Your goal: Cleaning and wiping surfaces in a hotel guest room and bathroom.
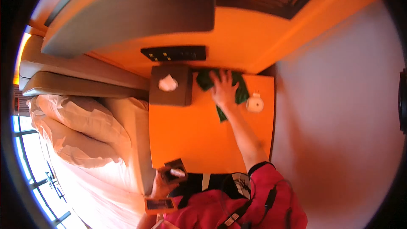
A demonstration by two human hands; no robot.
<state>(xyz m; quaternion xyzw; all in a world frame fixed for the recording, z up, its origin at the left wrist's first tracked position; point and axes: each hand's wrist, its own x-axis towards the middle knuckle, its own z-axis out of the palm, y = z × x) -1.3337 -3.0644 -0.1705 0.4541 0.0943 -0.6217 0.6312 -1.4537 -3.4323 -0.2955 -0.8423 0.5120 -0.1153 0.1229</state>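
My right hand (223, 90) lies with spread fingers on a dark green cloth (242, 93) near the back of the bedside table. The cloth is rumpled, with one corner trailing towards me. A white plug-in charger or adapter (255, 103) with prongs lies just right of it. At the table's front left corner, my left hand (159, 184) holds a small dark box or tray (179, 164). A pale object (177, 172) shows in its middle; I cannot tell what it is.
A brown tissue box (155, 97) stands at the back left of the orange-lit tabletop (187, 133). Above it, a black socket panel (173, 53) is on the wall. A bed with pillows (86, 127) adjoins the left side. A small screened device (160, 204) is by my left wrist.
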